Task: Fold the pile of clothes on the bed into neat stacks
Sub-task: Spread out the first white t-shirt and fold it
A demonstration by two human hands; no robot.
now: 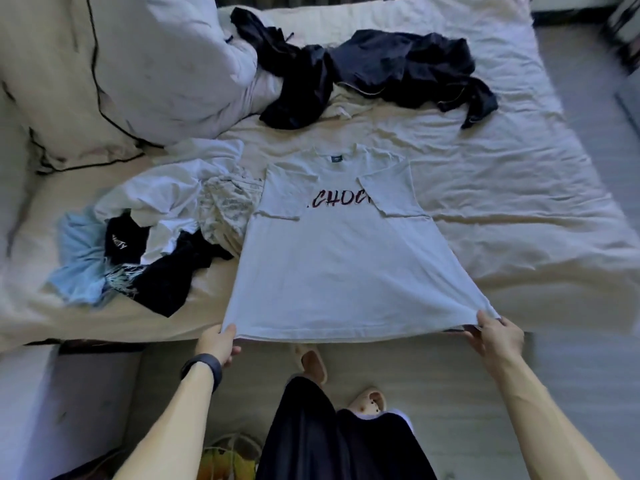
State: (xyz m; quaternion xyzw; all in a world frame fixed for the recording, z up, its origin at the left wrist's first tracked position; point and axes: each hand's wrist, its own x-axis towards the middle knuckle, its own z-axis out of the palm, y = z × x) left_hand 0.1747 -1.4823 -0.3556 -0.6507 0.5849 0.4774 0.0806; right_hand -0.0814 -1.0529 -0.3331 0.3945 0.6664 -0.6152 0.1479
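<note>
– Where's the white T-shirt (341,258)?
– Flat on the bed (519,188), 2 sleeves folded in. Left hand (218,342) and right hand (498,336) each pinch a hem corner.
– Handling?
– Probably light, limp cotton; corners suit it.

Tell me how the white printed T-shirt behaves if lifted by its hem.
Likely floppy: the white T-shirt puckers where the left hand and right hand pinch its hem corners. Probably light, since fingertip grips stretch it.
</note>
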